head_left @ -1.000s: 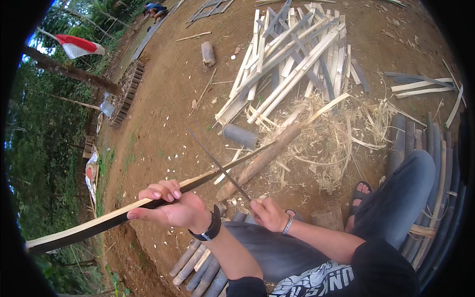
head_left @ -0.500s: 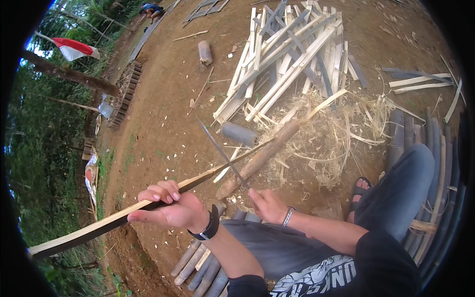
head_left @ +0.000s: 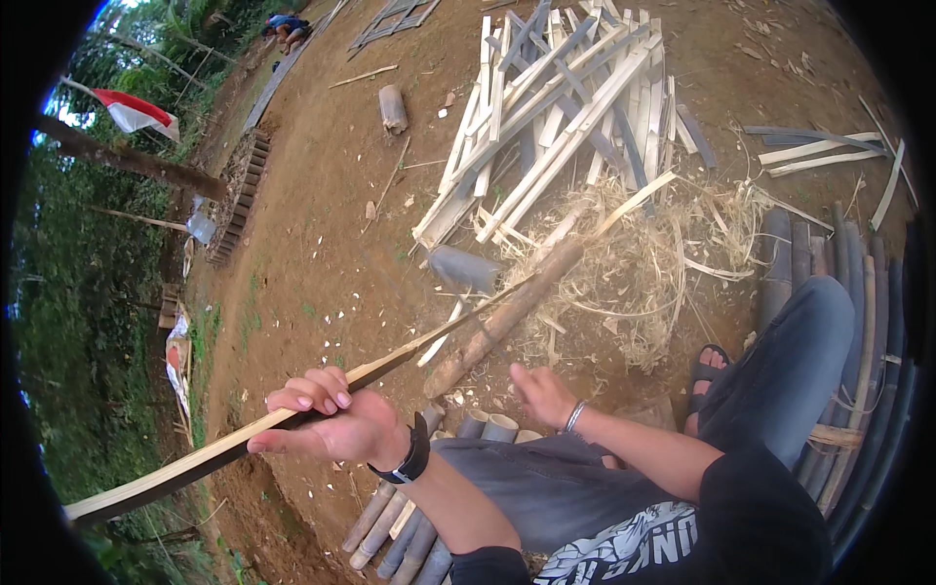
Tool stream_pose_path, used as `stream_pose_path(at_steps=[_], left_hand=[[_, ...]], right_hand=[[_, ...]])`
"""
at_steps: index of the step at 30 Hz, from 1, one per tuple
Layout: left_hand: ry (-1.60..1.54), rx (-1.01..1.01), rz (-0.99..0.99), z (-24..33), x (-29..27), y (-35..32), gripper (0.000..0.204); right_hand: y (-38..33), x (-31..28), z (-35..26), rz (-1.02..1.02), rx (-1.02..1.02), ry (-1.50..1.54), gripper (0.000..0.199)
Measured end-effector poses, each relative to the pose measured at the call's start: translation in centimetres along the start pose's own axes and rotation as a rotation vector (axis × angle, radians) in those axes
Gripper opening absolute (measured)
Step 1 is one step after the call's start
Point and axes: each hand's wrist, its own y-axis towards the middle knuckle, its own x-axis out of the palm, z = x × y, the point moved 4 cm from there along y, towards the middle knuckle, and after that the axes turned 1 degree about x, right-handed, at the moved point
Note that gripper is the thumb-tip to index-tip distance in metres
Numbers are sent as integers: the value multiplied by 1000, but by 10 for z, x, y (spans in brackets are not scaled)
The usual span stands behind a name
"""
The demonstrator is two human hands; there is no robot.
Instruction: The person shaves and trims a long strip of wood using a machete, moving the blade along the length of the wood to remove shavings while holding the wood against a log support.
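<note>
A long split bamboo strip (head_left: 390, 358), pale on one face and dark on the other, runs from the lower left to a log (head_left: 517, 317) on the ground, its far end lying by the log. Around this strip the fingers of my left hand (head_left: 336, 424) are closed, palm up. My right hand (head_left: 543, 398) is a fist, to the right of the strip and beside the log's near end. It grips a long thin-bladed knife (head_left: 494, 346), whose blade is smeared by motion and barely shows.
Beyond the log lie curly shavings (head_left: 634, 283) and a large heap of split bamboo slats (head_left: 570, 107). Bamboo poles (head_left: 858, 361) are stacked at my right, and cut bamboo tubes (head_left: 414, 536) lie below my left arm. Far off, a person (head_left: 290, 31) crouches.
The knife blade, sharp and crossing over the strip before, is now a blur. My right hand has shifted slightly right and down. My left hand keeps its hold, almost unmoved.
</note>
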Motion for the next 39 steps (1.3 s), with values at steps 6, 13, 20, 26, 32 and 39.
stream_pose_path(at_steps=[6,13,20,26,32,39], left_hand=[[-7,-33,-29,-2,-5,-1,60],[-62,-36,-30,0,-10,10,60],[-34,-26,39,-8,-12,16,59],[-70,-51,-21,-7,-20,17,58],[-64,-56,2,-11,-22,24,59],[-56,-59,-78,-13,-24,29,58]], right_hand=[[-10,11,-14,-20,33,33,72],[24,-18,45,139,383,176,72],[29,-20,49,109,225,7,71],[19,0,1,32,-24,-24,70],[47,-36,72,216,401,54,70],[41,-7,47,115,12,-77,72]])
